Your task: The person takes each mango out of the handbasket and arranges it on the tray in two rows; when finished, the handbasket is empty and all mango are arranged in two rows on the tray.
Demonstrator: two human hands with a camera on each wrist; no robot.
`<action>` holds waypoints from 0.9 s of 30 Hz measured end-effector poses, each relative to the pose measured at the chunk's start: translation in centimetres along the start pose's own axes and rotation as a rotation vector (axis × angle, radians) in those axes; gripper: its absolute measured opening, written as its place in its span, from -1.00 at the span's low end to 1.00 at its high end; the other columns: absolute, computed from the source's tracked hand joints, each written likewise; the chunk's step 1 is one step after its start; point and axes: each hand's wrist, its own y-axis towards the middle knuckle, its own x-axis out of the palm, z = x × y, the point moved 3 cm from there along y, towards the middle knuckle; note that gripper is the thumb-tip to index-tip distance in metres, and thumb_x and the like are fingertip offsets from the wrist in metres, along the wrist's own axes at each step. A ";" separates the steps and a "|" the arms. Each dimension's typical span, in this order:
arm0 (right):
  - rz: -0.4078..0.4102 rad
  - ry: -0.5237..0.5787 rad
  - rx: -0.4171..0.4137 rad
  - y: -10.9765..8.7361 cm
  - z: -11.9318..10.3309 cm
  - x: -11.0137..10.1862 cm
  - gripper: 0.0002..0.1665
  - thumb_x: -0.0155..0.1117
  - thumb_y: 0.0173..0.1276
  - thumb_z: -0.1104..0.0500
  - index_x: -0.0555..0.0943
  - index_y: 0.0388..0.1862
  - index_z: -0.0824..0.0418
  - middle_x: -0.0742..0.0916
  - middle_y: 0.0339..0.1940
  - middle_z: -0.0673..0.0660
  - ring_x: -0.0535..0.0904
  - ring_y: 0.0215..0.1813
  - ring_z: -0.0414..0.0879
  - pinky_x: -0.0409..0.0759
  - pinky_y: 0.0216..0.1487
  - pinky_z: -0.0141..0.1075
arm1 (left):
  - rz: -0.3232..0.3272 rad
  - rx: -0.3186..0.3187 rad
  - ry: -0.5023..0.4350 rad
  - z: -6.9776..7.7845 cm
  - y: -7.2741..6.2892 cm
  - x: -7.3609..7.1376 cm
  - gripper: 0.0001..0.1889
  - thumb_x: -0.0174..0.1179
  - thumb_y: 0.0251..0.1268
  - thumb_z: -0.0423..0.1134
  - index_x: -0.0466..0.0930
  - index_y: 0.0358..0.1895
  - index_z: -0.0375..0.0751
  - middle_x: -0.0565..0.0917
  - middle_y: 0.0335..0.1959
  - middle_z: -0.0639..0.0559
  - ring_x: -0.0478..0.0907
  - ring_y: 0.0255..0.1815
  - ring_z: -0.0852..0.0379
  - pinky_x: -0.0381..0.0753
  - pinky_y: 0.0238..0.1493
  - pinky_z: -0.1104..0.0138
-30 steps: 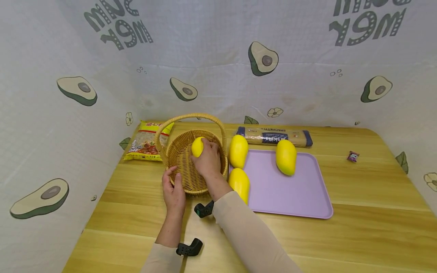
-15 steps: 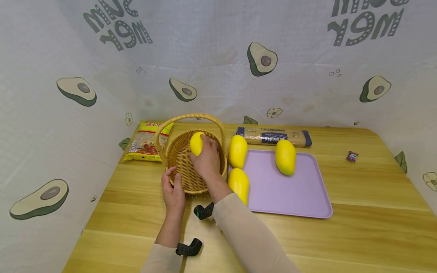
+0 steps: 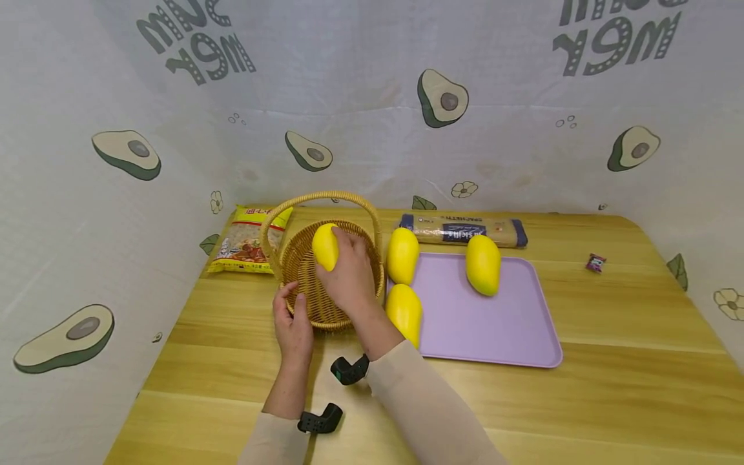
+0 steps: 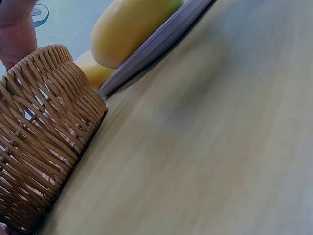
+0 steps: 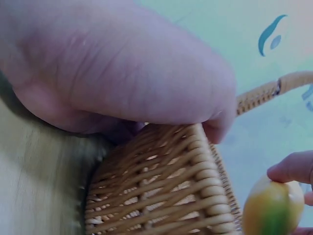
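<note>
My right hand (image 3: 351, 271) holds a yellow mango (image 3: 325, 246) over the inside of the round wicker basket (image 3: 314, 310). In the right wrist view, a green patch shows on that mango (image 5: 273, 211), with a thumb or finger on its top. My left hand (image 3: 294, 330) grips the front left of the basket; in the right wrist view, a finger of the left hand (image 5: 146, 73) bends over the basket's rim (image 5: 208, 166). To the right, two mangoes (image 3: 403, 256) lie along the left edge of a lilac tray (image 3: 494, 329), and another mango (image 3: 483, 265) lies on it.
A bag of food with a yellow border (image 3: 248, 242) lies behind the basket to the left. Behind the tray is a pack of spaghetti (image 3: 463, 231). A small purple wrapped packet (image 3: 595, 263) lies on the wooden table (image 3: 628, 361) at the right. The basket's tall handle (image 3: 323, 196) arches above it.
My right hand has shifted slightly left with the mango, and more of the fruit shows. My left hand stays at the basket. The head view has moved a little.
</note>
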 end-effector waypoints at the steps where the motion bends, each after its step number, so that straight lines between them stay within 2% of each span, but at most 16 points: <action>1: -0.011 -0.014 -0.005 -0.2 -0.1 -0.2 -0.11 0.47 0.30 0.05 0.31 0.57 -0.03 0.44 0.47 0.24 0.55 0.29 0.26 0.62 0.18 0.11 | 0.000 0.001 -0.003 0.0 0.0 0.0 -0.67 0.00 0.55 -0.29 0.46 0.26 -0.31 0.34 0.50 -0.18 0.03 0.67 -0.12 -0.07 0.65 -0.10; 8: -0.092 -0.058 -0.049 -1.7 -0.6 -1.4 -0.12 0.45 0.31 0.06 0.32 0.57 0.00 0.42 0.49 0.28 0.52 0.34 0.27 0.59 0.22 0.13 | 0.014 0.010 -0.026 0.1 0.1 0.0 -0.68 0.02 0.52 -0.32 0.47 0.23 -0.33 0.35 0.48 -0.22 0.08 0.65 -0.12 0.01 0.63 -0.08; 16: -0.133 -0.069 -0.087 -3.8 -0.8 -3.8 -0.12 0.45 0.28 0.08 0.35 0.56 0.00 0.46 0.47 0.22 0.54 0.33 0.23 0.57 0.23 0.13 | 0.009 0.003 -0.026 0.2 -0.1 0.0 -0.68 0.02 0.52 -0.32 0.47 0.24 -0.32 0.33 0.51 -0.20 0.04 0.66 -0.12 -0.02 0.63 -0.09; 20: -0.141 -0.075 -0.106 -4.7 -0.6 -5.1 -0.13 0.45 0.26 0.08 0.37 0.55 0.00 0.47 0.47 0.19 0.54 0.35 0.18 0.55 0.26 0.12 | 0.007 -0.011 -0.017 0.0 0.0 0.0 -0.68 0.02 0.53 -0.29 0.48 0.24 -0.27 0.32 0.54 -0.15 0.01 0.67 -0.11 -0.05 0.65 -0.09; 27: -0.196 -0.080 -0.123 -5.8 0.8 -7.3 -0.11 0.48 0.22 0.06 0.38 0.54 0.01 0.50 0.44 0.16 0.56 0.31 0.11 0.57 0.26 0.08 | 0.000 -0.015 -0.023 -0.1 -0.1 0.0 -0.66 0.00 0.55 -0.29 0.44 0.27 -0.32 0.32 0.53 -0.16 0.03 0.67 -0.11 -0.04 0.64 -0.07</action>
